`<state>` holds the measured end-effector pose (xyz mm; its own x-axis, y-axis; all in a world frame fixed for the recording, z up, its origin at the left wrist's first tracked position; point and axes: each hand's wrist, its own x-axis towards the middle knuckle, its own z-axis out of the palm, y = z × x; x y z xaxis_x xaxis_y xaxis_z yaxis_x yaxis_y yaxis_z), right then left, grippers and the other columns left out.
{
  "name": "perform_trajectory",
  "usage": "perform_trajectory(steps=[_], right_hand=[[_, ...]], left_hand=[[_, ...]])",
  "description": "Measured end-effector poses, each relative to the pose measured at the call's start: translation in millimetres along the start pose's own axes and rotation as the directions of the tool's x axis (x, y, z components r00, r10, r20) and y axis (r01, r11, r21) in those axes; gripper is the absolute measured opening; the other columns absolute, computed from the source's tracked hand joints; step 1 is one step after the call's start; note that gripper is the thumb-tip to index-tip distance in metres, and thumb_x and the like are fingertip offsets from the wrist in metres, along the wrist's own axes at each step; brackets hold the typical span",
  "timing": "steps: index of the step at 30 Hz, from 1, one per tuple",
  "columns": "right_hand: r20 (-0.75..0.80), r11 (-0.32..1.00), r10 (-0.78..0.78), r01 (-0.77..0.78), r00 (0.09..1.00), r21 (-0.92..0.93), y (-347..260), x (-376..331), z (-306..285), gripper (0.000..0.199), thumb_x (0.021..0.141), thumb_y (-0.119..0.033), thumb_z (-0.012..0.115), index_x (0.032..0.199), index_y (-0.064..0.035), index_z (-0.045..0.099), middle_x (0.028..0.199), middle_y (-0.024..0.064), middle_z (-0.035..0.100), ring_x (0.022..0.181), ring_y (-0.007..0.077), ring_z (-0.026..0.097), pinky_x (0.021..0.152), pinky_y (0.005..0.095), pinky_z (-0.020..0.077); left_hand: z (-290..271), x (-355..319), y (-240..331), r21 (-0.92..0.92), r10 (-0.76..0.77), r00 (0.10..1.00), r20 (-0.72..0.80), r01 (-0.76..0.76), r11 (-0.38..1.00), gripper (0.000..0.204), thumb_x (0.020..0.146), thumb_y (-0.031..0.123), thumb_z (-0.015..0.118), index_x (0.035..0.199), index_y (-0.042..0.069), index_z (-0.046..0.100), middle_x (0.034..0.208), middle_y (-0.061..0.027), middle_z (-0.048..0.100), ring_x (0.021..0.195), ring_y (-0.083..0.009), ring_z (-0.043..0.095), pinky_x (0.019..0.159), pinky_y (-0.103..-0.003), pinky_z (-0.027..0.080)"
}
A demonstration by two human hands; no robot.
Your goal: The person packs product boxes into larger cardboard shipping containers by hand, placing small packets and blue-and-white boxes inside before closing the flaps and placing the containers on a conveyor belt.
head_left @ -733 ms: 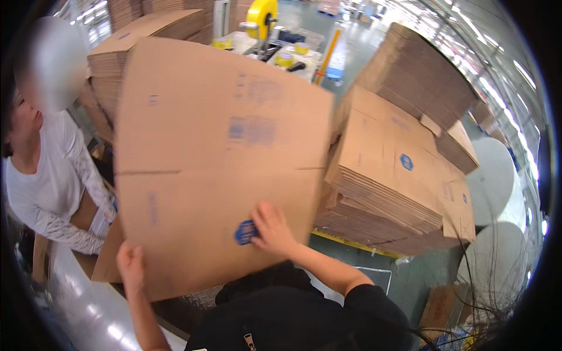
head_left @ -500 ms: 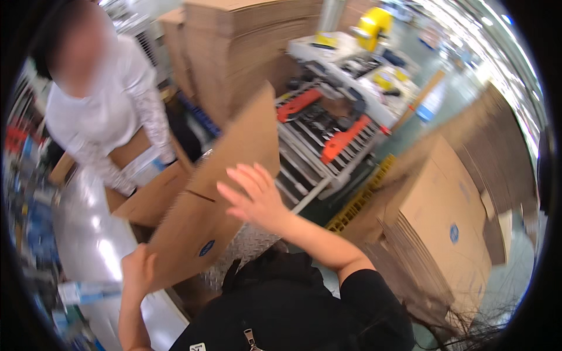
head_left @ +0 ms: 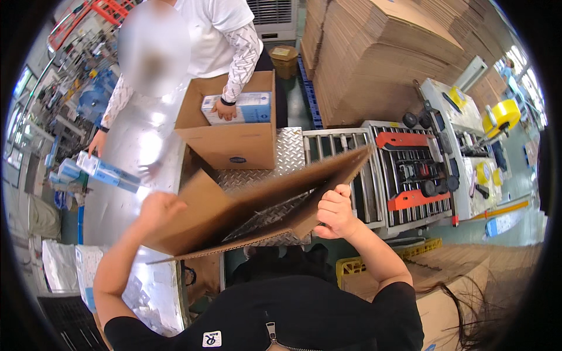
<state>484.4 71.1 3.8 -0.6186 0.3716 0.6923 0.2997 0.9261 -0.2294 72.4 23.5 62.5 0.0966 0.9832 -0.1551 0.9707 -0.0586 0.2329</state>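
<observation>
Head view: left hand fisted around the left flap of a half-opened cardboard box, right hand clenched on its right edge, hands well apart with the box spread between them. Box held tilted above the near edge of the metal bench, its open inside showing the tread-plate surface through it. Further back on the bench, toward the far edge, an upright open carton; a co-worker's hand resting on a white-and-blue pack inside it. Co-worker in a white top at the far left corner, other hand near a blue-and-white pack at the left edge. Just beside the right edge of the bench, a roller conveyor running into a taping machine with orange guards and a yellow tape roll. Behind it, a tall stack of flat cardboard sheets. Lower right, more flat cardboard on a yellow pallet frame.
</observation>
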Motion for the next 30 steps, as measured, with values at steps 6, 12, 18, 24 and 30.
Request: perform_trajectory(steps=[6,12,18,24,30], right_hand=[[0.024,0.738,-0.335,0.246,0.942,0.629,-45,75,81,0.043,0.088,-0.039,0.043,0.057,-0.0096,0.042,0.059,0.0047,0.043,0.061,0.0227,0.044,0.067,0.0358,0.03],[0.847,0.974,-0.108,-0.116,0.52,0.195,-62,44,234,0.037,0.08,-0.038,0.058,0.073,-0.0026,0.065,0.074,0.0152,0.062,0.088,0.0325,0.058,0.082,0.0428,0.0428],[0.295,0.934,-0.319,0.352,0.901,-0.064,-33,135,171,0.027,0.069,-0.027,0.065,0.089,-0.0096,0.06,0.106,0.0079,0.055,0.104,0.0262,0.051,0.09,0.0448,0.039],[0.217,0.813,0.513,-0.388,0.831,-0.435,24,164,124,0.042,0.078,-0.043,0.061,0.076,-0.0007,0.056,0.076,0.0178,0.062,0.072,0.0353,0.06,0.062,0.0434,0.0476],[0.528,0.847,0.523,-0.342,0.669,-0.406,-30,-2,112,0.072,0.083,-0.047,0.05,0.139,-0.0068,0.03,0.146,0.0138,0.025,0.137,0.0261,0.02,0.111,0.0454,0.0085]], left_hand=[[-10,6,-105,0.531,-0.194,0.981,0.018,0.155,0.833,0.029,0.081,0.026,0.058,0.086,-0.003,0.061,0.076,-0.0257,0.061,0.072,-0.0409,0.06,0.065,-0.045,0.048],[23,-37,-48,-0.468,0.461,0.37,0.807,-0.076,0.88,0.087,0.085,0.052,0.052,0.141,-0.003,0.014,0.145,-0.021,0.019,0.133,-0.0309,0.019,0.108,-0.039,0.017],[10,-45,-77,-0.072,0.429,0.75,0.503,-0.458,0.886,0.091,0.063,0.036,0.076,0.137,0.007,0.032,0.143,-0.0186,0.029,0.132,-0.0355,0.026,0.109,-0.035,0.022],[141,24,-128,-0.509,-0.18,0.896,-0.405,-0.057,0.859,0.107,0.059,0.046,0.078,0.144,0.015,0.02,0.147,-0.0124,0.022,0.133,-0.0326,0.026,0.108,-0.044,0.023],[213,26,-86,-0.8,0.093,0.962,0.257,0.266,-0.538,0.078,0.091,0.06,0.033,0.143,0.004,0.018,0.145,-0.0108,0.026,0.13,-0.0219,0.03,0.107,-0.035,0.025]])
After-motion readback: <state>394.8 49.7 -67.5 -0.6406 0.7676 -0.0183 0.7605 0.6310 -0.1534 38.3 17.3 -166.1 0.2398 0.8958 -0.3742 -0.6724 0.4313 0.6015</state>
